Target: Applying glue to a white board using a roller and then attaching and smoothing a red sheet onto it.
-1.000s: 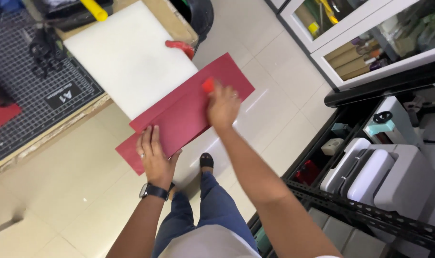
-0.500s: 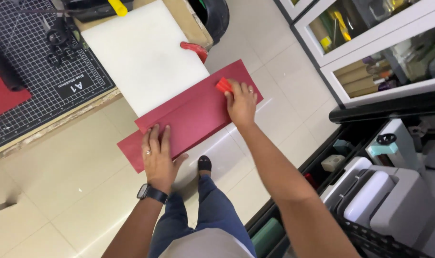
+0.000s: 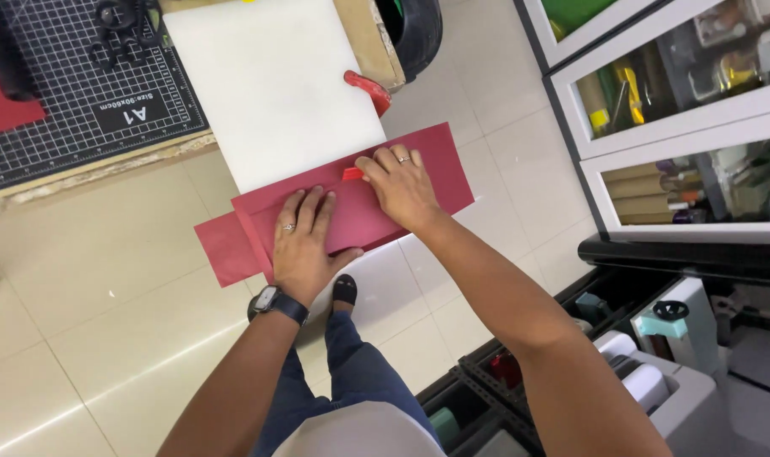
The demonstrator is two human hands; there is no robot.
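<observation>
Item: red paper sheet [image 3: 419, 169], folded, with both hands at work on it.

Left hand [image 3: 304, 241]: laid flat, palm down, fingers spread and straight, gripping nothing; it weighs down the left half of the folded sheet. A ring shows on one finger and a dark wristwatch [image 3: 276, 303] on the wrist. To do the step well, this hand should, by my judgement, keep even downward pressure so the layers do not slide.

Right hand [image 3: 402, 182]: fingers curled down and closed around a small red-orange tool [image 3: 352, 173], pressed against the paper near its upper edge. A ring shows here too. The tool looks best drawn steadily along the fold line, away from the holding hand, flat to the sheet.

Sheet, appearance: deep red, matte, long and narrow. The folded layer leaves a single thickness sticking out at the left end. It lies partly on a white board [image 3: 270, 85] and overhangs the tiled floor below.

Nearby: a gridded cutting mat [image 3: 80, 93] at far left; a red clamp [image 3: 369, 87] beside the board; glass-fronted cabinets [image 3: 673, 101] at right.
</observation>
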